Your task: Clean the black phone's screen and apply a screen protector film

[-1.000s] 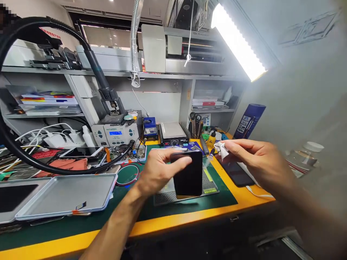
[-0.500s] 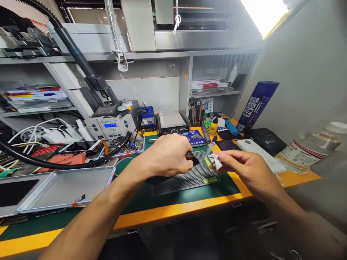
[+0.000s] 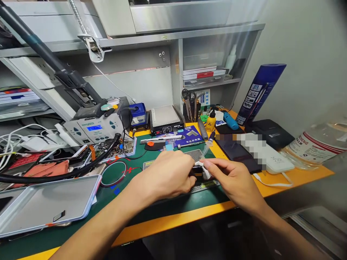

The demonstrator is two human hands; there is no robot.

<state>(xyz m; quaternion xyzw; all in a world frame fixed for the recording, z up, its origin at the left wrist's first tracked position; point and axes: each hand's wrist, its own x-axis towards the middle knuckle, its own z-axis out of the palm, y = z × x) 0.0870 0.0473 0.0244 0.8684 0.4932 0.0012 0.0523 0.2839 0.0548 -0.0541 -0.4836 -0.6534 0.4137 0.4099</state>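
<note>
My left hand (image 3: 166,177) is closed over a black phone (image 3: 195,172) that lies on the grey perforated pad (image 3: 195,156) in the middle of the green mat (image 3: 173,206). Most of the phone is hidden under the hand. My right hand (image 3: 230,178) pinches a small white wipe (image 3: 202,168) against the phone's right end. The two hands touch over the pad.
A soldering station (image 3: 93,128), a hot plate (image 3: 164,119), a blue tube (image 3: 260,92), a clear bottle (image 3: 317,142), another dark phone (image 3: 235,153), a white box (image 3: 268,159) and a grey tray (image 3: 46,204) crowd the yellow-edged bench (image 3: 173,220). A black hose (image 3: 62,173) crosses the left side.
The phone, held upright in my left hand a second ago, now lies on the pad. My right hand moved left with the wipe onto it. The view tilted down.
</note>
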